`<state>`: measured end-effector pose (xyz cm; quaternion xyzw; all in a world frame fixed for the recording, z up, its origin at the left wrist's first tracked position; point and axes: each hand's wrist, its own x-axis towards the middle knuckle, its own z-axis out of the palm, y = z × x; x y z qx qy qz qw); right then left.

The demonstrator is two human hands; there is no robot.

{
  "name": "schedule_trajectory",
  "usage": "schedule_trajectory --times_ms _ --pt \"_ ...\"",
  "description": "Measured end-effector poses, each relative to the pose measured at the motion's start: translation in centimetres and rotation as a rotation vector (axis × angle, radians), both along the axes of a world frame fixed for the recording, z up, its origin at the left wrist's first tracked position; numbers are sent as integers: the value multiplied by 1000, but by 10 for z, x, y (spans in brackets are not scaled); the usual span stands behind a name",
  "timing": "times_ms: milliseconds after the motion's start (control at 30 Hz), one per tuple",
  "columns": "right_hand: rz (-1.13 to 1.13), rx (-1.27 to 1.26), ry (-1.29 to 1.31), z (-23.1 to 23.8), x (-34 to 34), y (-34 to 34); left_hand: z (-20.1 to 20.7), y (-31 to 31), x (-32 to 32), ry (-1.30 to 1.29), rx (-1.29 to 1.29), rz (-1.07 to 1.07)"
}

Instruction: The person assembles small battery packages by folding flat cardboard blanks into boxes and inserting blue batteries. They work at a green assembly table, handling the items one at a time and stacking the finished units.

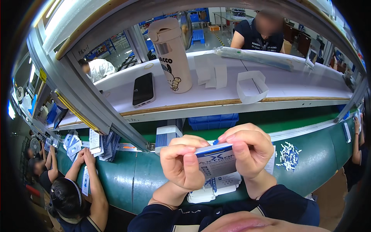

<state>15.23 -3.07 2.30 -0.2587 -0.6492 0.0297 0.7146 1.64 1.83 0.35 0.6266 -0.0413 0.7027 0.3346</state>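
Raised in front of my chest is a flat, printed carton [217, 165] in blue, grey and white, its top end tilted toward me. My left hand [181, 160] pinches its left top corner between thumb and fingers. At the right top corner, my right hand [250, 150] grips it the same way, fingertips along the top edge. Whether the end flap is tucked in cannot be made out. Below the hands, partly covered by them, flat white and blue cartons [203, 196] lie stacked on the green work surface [123, 176].
Small white pieces [289, 156] lie heaped on the right. A blue bin [213, 121] sits under the shelf, which holds a tumbler [176, 58], a phone [143, 89] and a paper ring [251, 88]. At left, a co-worker's hands [85, 155] are near piled cartons [110, 145].
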Motion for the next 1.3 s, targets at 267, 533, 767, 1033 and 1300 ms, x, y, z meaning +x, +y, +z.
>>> schedule_trajectory --times_ms 267,533,767,1033,1300 --pt "154 -187 312 -8 -13 -10 8 -12 -11 72 -286 -67" --pt "281 -197 364 -7 -17 -9 5 -6 -7 96 -223 -179" --pt "253 -172 346 -6 -17 -6 4 0 -3 1 -109 -108" --pt "275 -146 330 -6 -18 -7 6 -3 -13 90 -44 -115" --pt "262 -139 341 -10 -21 -7 9 -1 -6 44 -9 20"
